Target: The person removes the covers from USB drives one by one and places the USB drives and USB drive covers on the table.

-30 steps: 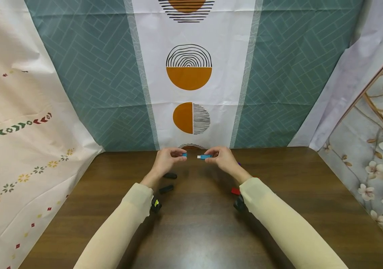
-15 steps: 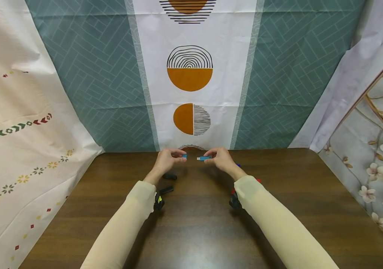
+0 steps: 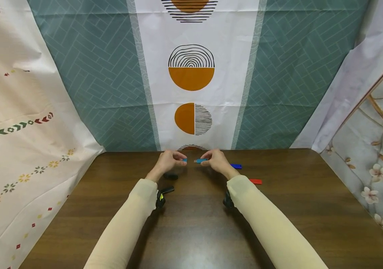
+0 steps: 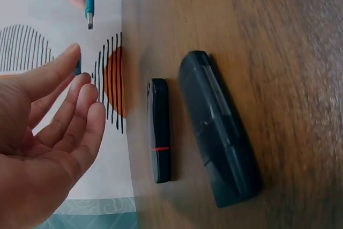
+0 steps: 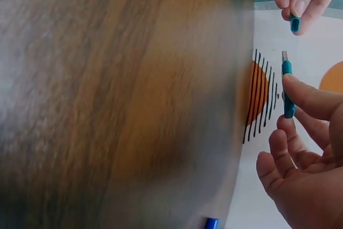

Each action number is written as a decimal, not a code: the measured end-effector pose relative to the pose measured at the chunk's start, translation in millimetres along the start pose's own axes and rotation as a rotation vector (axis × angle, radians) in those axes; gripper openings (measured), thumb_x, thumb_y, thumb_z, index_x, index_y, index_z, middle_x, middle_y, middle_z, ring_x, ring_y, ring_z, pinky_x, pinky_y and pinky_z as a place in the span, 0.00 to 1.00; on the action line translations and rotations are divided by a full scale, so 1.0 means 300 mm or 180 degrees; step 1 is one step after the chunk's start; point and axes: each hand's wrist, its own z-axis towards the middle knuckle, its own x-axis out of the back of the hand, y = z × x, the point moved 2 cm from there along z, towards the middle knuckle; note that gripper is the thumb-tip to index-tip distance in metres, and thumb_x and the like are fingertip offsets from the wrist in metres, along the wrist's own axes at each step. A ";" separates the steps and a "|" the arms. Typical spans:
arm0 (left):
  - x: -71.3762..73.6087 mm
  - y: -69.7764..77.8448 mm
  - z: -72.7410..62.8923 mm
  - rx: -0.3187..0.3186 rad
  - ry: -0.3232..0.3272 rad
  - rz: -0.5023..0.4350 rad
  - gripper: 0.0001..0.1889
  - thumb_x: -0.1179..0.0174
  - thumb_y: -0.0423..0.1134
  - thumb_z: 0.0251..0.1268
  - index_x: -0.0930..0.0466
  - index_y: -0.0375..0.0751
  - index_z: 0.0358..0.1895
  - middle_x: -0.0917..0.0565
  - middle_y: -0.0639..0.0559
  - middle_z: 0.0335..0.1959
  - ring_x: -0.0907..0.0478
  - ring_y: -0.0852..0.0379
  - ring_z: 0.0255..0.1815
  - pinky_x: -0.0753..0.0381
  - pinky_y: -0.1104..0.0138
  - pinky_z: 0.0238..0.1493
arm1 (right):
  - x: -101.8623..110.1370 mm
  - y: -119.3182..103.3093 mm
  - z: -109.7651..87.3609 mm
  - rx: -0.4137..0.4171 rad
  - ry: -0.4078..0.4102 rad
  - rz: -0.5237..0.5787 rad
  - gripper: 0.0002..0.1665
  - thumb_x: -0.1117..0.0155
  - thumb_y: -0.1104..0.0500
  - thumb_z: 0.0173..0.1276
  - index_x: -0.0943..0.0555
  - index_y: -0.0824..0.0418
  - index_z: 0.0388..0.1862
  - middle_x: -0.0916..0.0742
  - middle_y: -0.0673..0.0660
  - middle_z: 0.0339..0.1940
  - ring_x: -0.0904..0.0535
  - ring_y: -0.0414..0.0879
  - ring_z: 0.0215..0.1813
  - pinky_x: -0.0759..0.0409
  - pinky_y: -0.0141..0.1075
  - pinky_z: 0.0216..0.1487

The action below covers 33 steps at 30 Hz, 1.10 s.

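Note:
Between the thumb and fingertips of my right hand (image 3: pixel 219 162) is a teal USB stick (image 5: pixel 287 67), its bare metal plug pointing left. Facing it, my left hand (image 3: pixel 167 163) pinches a small teal cap (image 5: pixel 295 23), whose hollow end shows in the right wrist view. A short gap separates plug and cap. Both hands are raised above the far part of the table. In the left wrist view, the cap is mostly hidden by the thumb and fingers.
Two black sticks, one slim with a red line (image 4: pixel 160 132) and one thicker (image 4: pixel 218 127), lie on the wooden table (image 3: pixel 191 224) by the left arm. Beyond the right wrist lie a blue piece (image 3: pixel 236 166) and a red piece (image 3: pixel 256 181). A patterned cloth (image 3: pixel 191 123) hangs behind.
My right hand has brought the USB stick a little left, so the gap to the cap has narrowed. The right forearm has shifted inward, showing more of the blue and red pieces.

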 end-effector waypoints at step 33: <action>-0.053 -0.033 0.009 0.0376 -0.0339 0.0341 0.09 0.23 0.36 0.60 0.08 0.39 0.42 0.11 0.52 0.31 0.24 0.56 0.36 0.21 0.63 0.45 | -0.131 0.019 0.020 -0.0046 -0.0126 -0.0245 0.08 0.22 0.66 0.64 0.10 0.63 0.42 0.15 0.54 0.34 0.24 0.46 0.38 0.24 0.37 0.43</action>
